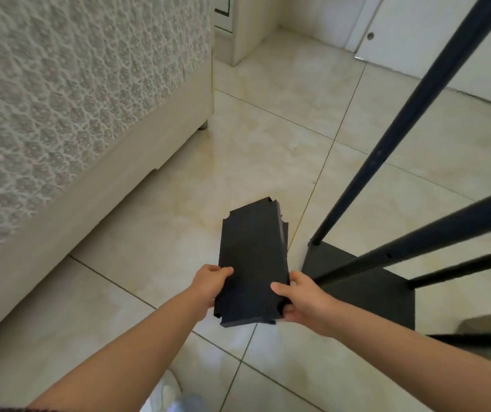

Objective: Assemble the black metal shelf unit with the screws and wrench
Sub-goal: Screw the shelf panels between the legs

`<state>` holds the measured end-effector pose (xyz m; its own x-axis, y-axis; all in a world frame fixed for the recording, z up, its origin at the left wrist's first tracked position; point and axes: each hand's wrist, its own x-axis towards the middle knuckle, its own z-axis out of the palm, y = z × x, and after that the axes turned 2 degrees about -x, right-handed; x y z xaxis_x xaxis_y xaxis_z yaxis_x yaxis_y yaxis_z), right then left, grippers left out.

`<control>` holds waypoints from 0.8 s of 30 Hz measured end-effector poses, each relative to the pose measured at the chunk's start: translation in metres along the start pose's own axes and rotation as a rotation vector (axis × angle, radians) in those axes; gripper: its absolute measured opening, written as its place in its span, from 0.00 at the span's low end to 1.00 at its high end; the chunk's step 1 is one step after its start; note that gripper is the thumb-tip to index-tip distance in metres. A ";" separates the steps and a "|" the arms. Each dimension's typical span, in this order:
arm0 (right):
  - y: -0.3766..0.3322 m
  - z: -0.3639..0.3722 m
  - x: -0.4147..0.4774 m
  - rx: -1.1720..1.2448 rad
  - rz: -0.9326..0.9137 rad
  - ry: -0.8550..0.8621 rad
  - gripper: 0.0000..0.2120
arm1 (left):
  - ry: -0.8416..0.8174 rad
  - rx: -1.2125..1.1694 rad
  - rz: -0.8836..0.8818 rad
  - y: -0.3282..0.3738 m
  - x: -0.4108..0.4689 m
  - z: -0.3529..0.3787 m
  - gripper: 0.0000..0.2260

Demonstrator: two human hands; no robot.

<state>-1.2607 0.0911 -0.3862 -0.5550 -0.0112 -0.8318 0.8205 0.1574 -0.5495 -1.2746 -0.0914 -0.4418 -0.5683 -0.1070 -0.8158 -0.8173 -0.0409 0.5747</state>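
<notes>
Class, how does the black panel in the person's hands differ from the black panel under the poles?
The held panel is gripped by the left hand and right hand; the base panel lies on the floor. The held panel's corner notches are empty; the base panel's carry poles. Both are black.

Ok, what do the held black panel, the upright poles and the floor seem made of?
The shelf panel looks like matte black powder-coated sheet metal: thin, stiff, notched corners, no glare. The poles are slim black tubes, probably painted metal, with faint sheen and small holes. The floor is glossy cream ceramic or stone tile: reflections, grout lines.
</notes>
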 end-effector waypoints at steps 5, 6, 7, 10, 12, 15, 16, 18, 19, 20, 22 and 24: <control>-0.024 -0.003 -0.045 0.014 -0.092 -0.093 0.12 | 0.031 -0.113 0.037 0.007 -0.039 -0.017 0.15; -0.029 -0.004 -0.052 0.032 -0.104 -0.125 0.12 | 0.025 -0.145 0.052 0.011 -0.044 -0.022 0.14; -0.034 -0.007 -0.064 0.047 -0.121 -0.151 0.12 | 0.015 -0.181 0.076 0.018 -0.055 -0.027 0.13; -0.056 -0.014 -0.104 0.080 -0.188 -0.192 0.12 | -0.025 -0.288 0.177 0.049 -0.094 -0.041 0.11; -0.071 -0.019 -0.133 0.109 -0.235 -0.202 0.10 | -0.043 -0.342 0.236 0.074 -0.118 -0.051 0.10; -0.087 -0.029 -0.175 0.140 -0.320 -0.203 0.10 | -0.078 -0.397 0.324 0.108 -0.154 -0.064 0.10; -0.091 -0.032 -0.189 0.142 -0.350 -0.202 0.10 | -0.088 -0.401 0.356 0.118 -0.166 -0.066 0.11; -0.098 -0.038 -0.215 0.135 -0.407 -0.201 0.10 | -0.111 -0.396 0.417 0.138 -0.190 -0.069 0.13; -0.101 -0.041 -0.227 0.134 -0.430 -0.200 0.11 | -0.121 -0.393 0.445 0.147 -0.202 -0.070 0.13; -0.104 -0.045 -0.239 0.133 -0.450 -0.197 0.11 | -0.131 -0.393 0.470 0.156 -0.213 -0.070 0.13; -0.109 -0.054 -0.262 0.117 -0.486 -0.180 0.11 | -0.153 -0.392 0.511 0.170 -0.234 -0.070 0.14; -0.115 -0.065 -0.284 0.100 -0.517 -0.157 0.11 | -0.176 -0.384 0.547 0.183 -0.253 -0.069 0.13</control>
<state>-1.2065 0.1404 -0.0822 -0.8683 -0.2110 -0.4490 0.4597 -0.0021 -0.8881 -1.2738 -0.1403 -0.1254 -0.9228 -0.0509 -0.3820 -0.3359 -0.3795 0.8620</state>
